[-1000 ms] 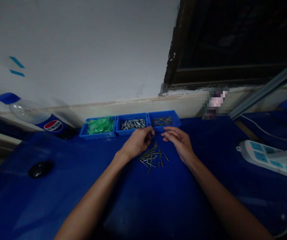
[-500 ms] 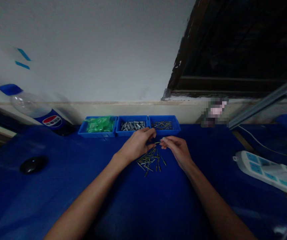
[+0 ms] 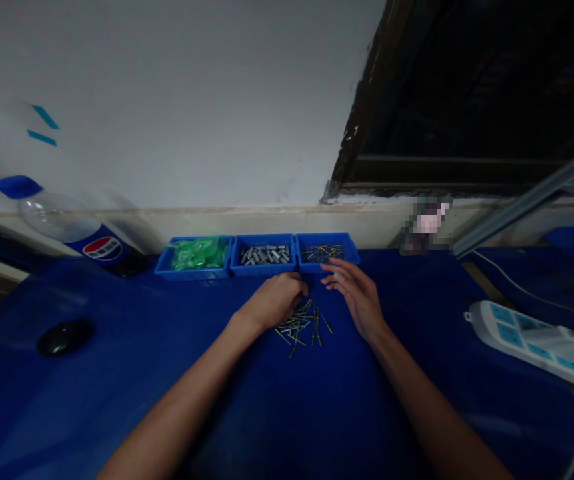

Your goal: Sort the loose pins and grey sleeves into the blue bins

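A loose pile of thin brass-and-silver metal pins [image 3: 311,325] lies on the blue tabletop [image 3: 277,400]. At the pile's upper left edge is my left hand [image 3: 277,298], its fingers curled downward and closed; whatever is between the fingertips is hidden. My right hand [image 3: 359,297] hovers just in front of the right blue bin [image 3: 327,267], fingers apart, with nothing visible in them. Inside that bin are more thin pins [image 3: 323,253]. Short silver metal cylinders [image 3: 265,255] fill the middle blue bin [image 3: 263,270].
The left blue bin [image 3: 191,273] holds green plastic bags [image 3: 199,253]. A cola bottle [image 3: 99,247] and a black mouse [image 3: 64,338] stand at left. On the right are a white power strip [image 3: 521,340], its cable and a metal frame bar [image 3: 527,200].
The pin held in my right fingertips is no longer visible, and those fingers have spread and risen slightly toward the right bin. My left hand has moved down to the pile, fingers curling.
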Available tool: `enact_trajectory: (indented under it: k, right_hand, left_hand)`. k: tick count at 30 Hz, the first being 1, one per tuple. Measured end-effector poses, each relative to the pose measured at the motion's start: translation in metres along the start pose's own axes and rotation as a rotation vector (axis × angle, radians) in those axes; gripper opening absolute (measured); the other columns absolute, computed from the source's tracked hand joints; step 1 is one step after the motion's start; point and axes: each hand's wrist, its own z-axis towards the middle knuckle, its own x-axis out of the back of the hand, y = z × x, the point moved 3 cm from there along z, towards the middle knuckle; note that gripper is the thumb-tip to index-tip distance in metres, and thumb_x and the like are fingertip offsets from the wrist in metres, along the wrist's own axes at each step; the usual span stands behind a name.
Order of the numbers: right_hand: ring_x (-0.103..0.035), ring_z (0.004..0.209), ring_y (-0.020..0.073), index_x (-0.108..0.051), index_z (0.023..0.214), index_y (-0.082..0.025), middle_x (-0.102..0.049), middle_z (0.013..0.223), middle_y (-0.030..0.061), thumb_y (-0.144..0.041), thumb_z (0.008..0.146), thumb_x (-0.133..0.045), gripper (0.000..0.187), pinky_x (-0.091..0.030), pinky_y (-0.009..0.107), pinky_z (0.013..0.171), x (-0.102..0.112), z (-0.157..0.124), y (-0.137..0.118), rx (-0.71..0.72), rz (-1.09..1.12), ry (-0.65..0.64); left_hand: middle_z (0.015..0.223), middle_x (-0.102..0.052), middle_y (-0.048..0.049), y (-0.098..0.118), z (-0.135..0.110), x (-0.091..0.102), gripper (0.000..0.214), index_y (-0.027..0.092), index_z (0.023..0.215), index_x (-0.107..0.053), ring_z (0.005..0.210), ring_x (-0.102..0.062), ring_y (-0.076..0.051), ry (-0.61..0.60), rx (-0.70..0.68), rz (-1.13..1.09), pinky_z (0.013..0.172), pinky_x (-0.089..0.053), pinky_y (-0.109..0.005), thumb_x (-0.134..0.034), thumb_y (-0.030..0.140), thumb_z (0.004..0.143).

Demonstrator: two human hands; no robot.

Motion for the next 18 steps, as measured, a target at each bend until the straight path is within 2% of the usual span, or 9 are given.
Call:
enact_trajectory:
  k: [6,11,14,18]
  right_hand:
    - [-0.074,0.089,0.0221,-0.078,0.116,-0.028,-0.08,0.117,0.0076,-0.039,0.094,-0.073,0.026,-0.054,0.039,0.081,-0.002,-0.001,-0.003,-0.026,0.018,0.01]
    - [-0.074,0.085,0.0217,-0.079,0.113,-0.026,-0.081,0.113,0.0078,-0.039,0.093,-0.072,0.024,-0.054,0.039,0.079,-0.003,-0.001,-0.002,-0.043,0.001,0.016]
    - [-0.074,0.082,0.0213,-0.079,0.112,-0.026,-0.082,0.109,0.0077,-0.039,0.093,-0.072,0.024,-0.054,0.039,0.078,-0.002,0.0,0.0,-0.04,-0.023,0.013]
    - [-0.074,0.081,0.0212,-0.08,0.107,-0.025,-0.082,0.099,0.0069,-0.041,0.091,-0.075,0.023,-0.056,0.037,0.076,-0.002,0.001,0.001,-0.041,-0.118,0.0]
  left_hand:
    - [0.104,-0.073,-0.0101,-0.001,-0.001,0.005,0.038,0.018,0.114,-0.068,0.084,-0.072,-0.022,-0.014,0.163,0.109,0.072,-0.052,-0.031,-0.055,0.001,0.083]
    - [0.113,-0.071,-0.0135,-0.005,-0.002,0.002,0.045,0.016,0.126,-0.068,0.089,-0.073,-0.023,0.012,0.127,0.107,0.082,-0.056,-0.035,-0.051,0.001,0.087]
    - [0.111,-0.073,-0.0118,-0.007,-0.002,0.007,0.042,0.017,0.118,-0.075,0.093,-0.072,-0.021,0.097,0.051,-0.027,0.089,-0.056,-0.034,-0.054,0.0,0.086]
    - [0.094,-0.077,-0.0065,-0.005,0.0,0.016,0.019,0.016,0.098,-0.079,0.083,-0.072,-0.018,0.24,0.061,-0.281,0.082,-0.057,-0.032,-0.065,0.01,0.087]
